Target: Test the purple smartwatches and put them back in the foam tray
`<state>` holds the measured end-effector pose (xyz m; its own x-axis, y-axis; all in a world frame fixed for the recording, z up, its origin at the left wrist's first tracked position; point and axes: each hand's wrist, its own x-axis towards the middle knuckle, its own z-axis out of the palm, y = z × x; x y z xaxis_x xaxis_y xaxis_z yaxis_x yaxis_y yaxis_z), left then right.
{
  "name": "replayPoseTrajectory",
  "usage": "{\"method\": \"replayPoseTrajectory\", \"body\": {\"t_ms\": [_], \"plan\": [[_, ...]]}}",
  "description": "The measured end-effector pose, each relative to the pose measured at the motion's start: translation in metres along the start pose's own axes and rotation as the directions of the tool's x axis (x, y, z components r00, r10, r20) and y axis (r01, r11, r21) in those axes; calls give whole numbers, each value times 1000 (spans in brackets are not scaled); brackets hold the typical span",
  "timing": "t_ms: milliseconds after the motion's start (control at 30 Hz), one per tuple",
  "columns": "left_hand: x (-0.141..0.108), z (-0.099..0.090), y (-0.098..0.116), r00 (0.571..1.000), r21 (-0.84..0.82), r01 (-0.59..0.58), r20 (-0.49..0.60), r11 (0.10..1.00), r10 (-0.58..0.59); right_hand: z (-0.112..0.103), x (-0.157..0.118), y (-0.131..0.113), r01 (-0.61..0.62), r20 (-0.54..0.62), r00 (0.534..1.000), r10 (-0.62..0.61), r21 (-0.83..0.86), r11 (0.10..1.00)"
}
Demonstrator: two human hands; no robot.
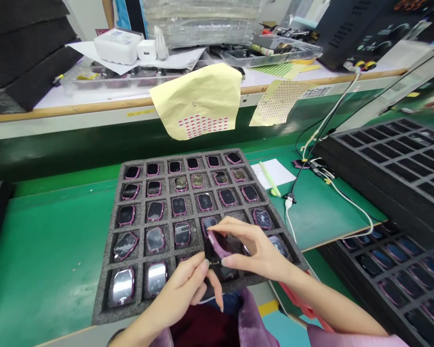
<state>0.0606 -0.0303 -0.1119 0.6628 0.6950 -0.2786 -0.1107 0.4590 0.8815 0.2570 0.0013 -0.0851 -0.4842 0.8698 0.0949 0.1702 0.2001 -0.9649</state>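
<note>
A grey foam tray (117, 212) on the green bench holds rows of purple-framed watch bodies with dark screens. Over its front part, my right hand (258, 248) grips a purple watch body (217, 245) by its edges, tilted, between thumb and fingers. My left hand (193, 284) is just to the left, thumb and index finger pinched at a small dark piece by the watch's lower edge; what that piece is cannot be made out.
More foam trays (383, 173) with watch bodies are stacked at the right. Behind them lie cables (321, 168), a green pen (269, 179) and white paper (278, 172). A shelf (104, 103) with boxes and a black device (365, 33) runs across the back.
</note>
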Motion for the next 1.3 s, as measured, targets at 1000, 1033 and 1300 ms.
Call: {"method": "replayPoseTrajectory", "body": {"t_ms": [1000,1033,1300], "plan": [[-17,-25,1,979,20,28,-200,999,-24,-164,-31,51,-127,-128,991,37,-830,543],[-16,-25,0,980,20,25,-196,999,-20,-149,-27,40,-124,-144,990,1,-842,524],[-13,-30,-2,985,-13,-19,-174,1000,17,-8,37,-2,316,364,931,33,-847,427]]}}
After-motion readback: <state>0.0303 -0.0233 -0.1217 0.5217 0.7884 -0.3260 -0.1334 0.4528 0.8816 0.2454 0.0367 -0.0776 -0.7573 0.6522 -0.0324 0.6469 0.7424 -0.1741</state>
